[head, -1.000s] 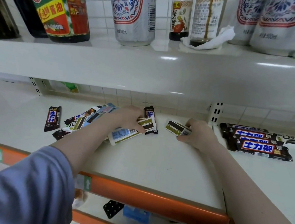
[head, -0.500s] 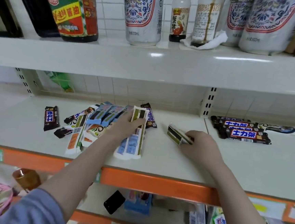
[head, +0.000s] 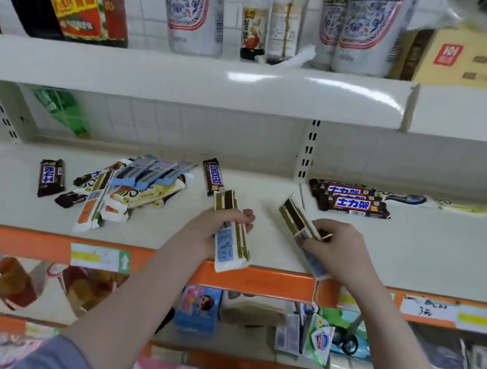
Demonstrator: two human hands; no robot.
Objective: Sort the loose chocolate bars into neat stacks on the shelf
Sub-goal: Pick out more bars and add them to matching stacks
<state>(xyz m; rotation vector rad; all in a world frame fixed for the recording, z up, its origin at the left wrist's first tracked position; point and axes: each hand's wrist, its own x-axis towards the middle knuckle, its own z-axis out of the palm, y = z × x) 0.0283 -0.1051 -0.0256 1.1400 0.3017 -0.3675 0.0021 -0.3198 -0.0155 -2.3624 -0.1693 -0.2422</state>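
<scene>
I have a small bundle of white bars [head: 231,230] in my left hand [head: 218,226], fingers [head: 246,217] curled round the middle of it so the wrappers stay squared against each other. My right hand [head: 338,245] grips a second bundle of the same bars [head: 299,221] near its lower half, thumb and fingers pinching the edges. Both bundles are lifted just above the front of the shelf [head: 407,251], near its orange lip [head: 257,279], because I judge that like goes with like and these two are to be joined before they go down.

The left bundle runs nearly straight away from me, brown-striped end toward the back wall, pale blue end hanging over the lip. The right bundle leans, its far end tipped up and to the left, toward the other one (their long axes would meet if carried on a little).

The loose heap [head: 129,192] lies to the left, bars crossing at all angles, with blue-wrapped ones [head: 152,170] fanned on top. A lone dark bar [head: 51,177] lies left of it, and a Snickers bar [head: 213,176] lies just behind my left bundle, pointing front to back. On the right a dark stack [head: 352,201] is already laid crosswise, long axes running left to right, well apart from my hands.
</scene>
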